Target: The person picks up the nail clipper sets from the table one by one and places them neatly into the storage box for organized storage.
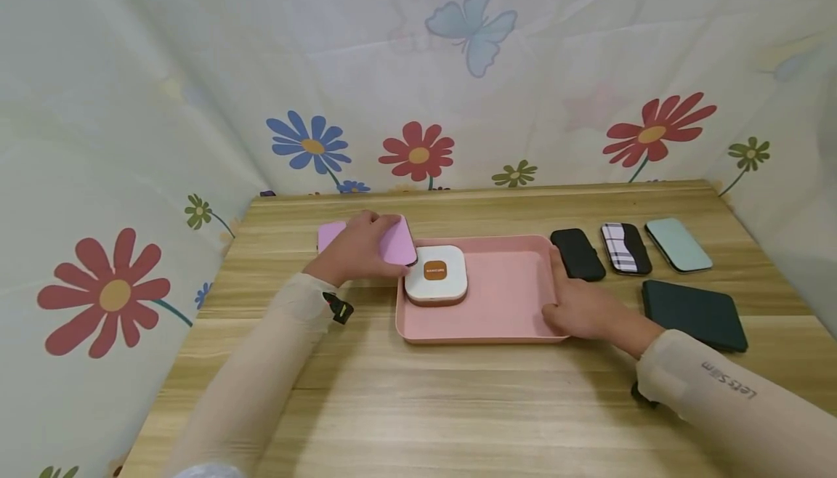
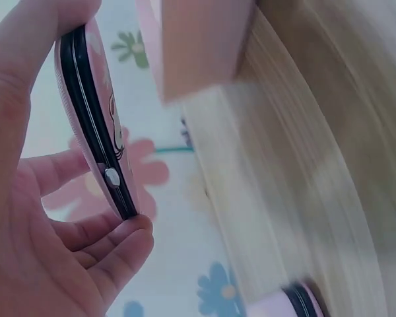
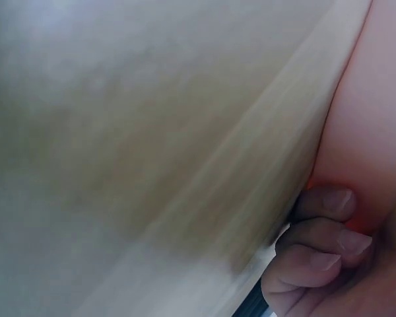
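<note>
My left hand (image 1: 356, 249) holds a thin pink compact case (image 1: 397, 242) by its edges, tilted above the left end of a pink tray (image 1: 506, 289). In the left wrist view that case shows a black rim, a silver clasp and a printed figure. Inside the tray at its left lies a rounded white compact case (image 1: 434, 289) with a brown label. At the tray's right end my right hand (image 1: 582, 307) grips the wall, thumb on the inside. Its curled fingers (image 3: 323, 241) show against the tray's outer side in the right wrist view.
Another pink case (image 1: 330, 232) lies on the wooden table (image 1: 418, 405) behind the left hand. To the tray's right lie a black case (image 1: 577, 254), a plaid-and-black one (image 1: 625, 248), a mint one (image 1: 678, 245) and a dark green one (image 1: 694, 314). A flowered curtain (image 1: 366, 64) hangs behind.
</note>
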{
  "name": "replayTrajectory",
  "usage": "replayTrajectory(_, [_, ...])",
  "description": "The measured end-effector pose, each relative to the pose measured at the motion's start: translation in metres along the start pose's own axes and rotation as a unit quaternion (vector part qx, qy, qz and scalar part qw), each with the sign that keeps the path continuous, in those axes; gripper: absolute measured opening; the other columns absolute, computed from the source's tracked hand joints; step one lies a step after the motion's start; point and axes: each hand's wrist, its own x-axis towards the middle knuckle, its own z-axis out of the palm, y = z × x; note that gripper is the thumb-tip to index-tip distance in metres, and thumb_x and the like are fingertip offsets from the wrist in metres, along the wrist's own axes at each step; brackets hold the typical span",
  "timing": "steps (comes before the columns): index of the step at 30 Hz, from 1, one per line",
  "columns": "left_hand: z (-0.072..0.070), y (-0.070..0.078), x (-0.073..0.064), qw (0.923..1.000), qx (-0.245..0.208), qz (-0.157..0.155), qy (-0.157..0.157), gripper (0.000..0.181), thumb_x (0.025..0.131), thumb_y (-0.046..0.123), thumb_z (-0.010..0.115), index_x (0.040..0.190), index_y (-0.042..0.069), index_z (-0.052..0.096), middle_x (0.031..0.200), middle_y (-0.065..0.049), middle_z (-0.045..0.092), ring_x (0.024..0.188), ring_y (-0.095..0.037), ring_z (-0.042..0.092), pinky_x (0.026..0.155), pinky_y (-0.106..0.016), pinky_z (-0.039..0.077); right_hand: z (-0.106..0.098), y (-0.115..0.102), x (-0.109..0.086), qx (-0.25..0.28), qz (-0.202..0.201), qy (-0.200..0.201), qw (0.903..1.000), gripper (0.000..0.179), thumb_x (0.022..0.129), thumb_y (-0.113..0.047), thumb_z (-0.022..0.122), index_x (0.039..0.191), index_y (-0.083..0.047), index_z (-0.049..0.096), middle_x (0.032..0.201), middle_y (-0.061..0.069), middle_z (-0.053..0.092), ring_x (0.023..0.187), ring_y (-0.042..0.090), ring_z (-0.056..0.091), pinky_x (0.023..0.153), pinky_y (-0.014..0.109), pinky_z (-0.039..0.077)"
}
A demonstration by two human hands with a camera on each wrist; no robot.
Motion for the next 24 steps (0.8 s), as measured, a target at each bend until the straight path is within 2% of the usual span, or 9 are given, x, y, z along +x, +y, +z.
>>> replayTrajectory(9, [0.008,0.033,0.0,0.9984,0.03,0.047,0.001,0.104,0.065,0.067,0.08,0.152,0.025,0.043,0.137,-0.009,0.049,0.114,-0.023,0.049,0.092,-0.039,0.051,-0.001,-0.004,0.001,-0.022,0.023,0.001,0.9995,0.097,0.096,-0.03,0.045,0.152,-0.002,-0.029,0.064,0.004,0.054,0.05,0.018,0.05,0.048,0.033,0.037])
replayTrajectory(17, [0.015,0.059,0.004,0.9957,0.024,0.087,-0.022,0.101,0.068,0.067,0.078,0.152,0.023,0.044,0.141,-0.009,0.05,0.12,-0.021,0.05,0.094,-0.036,0.05,0.0,-0.003,0.001,-0.017,0.025,0.003,0.9995,0.097,0.095,-0.03,0.045,0.153,-0.002,-0.028,0.061,0.004,0.053,0.046,0.017,0.047,0.045,0.032,0.032])
replayTrajectory(24, [0.017,0.077,0.007,0.995,0.026,0.095,-0.016,0.099,0.069,0.067,0.078,0.152,0.024,0.044,0.141,-0.008,0.05,0.119,-0.02,0.05,0.093,-0.035,0.05,0.001,0.0,0.002,-0.013,0.03,-0.001,0.9995,0.101,0.093,-0.032,0.047,0.152,-0.002,-0.029,0.061,0.004,0.054,0.046,0.017,0.048,0.044,0.032,0.032])
